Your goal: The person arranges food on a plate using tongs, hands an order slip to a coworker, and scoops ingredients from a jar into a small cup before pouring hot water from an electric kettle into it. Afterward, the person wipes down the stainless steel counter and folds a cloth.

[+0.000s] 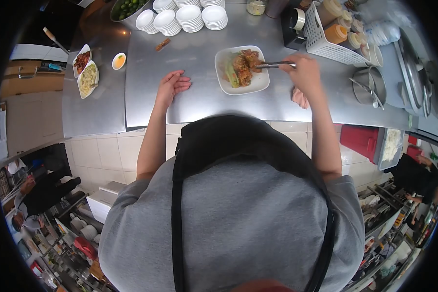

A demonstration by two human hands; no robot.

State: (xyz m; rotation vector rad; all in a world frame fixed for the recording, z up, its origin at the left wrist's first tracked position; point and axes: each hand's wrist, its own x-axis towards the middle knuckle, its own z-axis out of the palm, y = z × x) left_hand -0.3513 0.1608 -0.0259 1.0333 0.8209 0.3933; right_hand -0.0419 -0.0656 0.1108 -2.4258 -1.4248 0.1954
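One pair of tongs (274, 63), clasped in the nearer right hand (304, 74), points left into the plate's food (245, 67); the left hand (171, 86) is empty, fingers loosely extended.

The plate (259, 84) is white, its food (246, 69) orange-brown and green, the tongs (272, 63) silver. The bench (146, 97) is grey, the bowls (189, 17) white, the cloth (300, 99) pink, the basket (321, 47) white with rows of holes, the shirt (253, 219) grey, the apron (228, 141) black.

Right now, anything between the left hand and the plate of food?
Nothing visible: only bare counter lies between the left hand and the plate. The right hand, holding tongs, is on the plate's other side.
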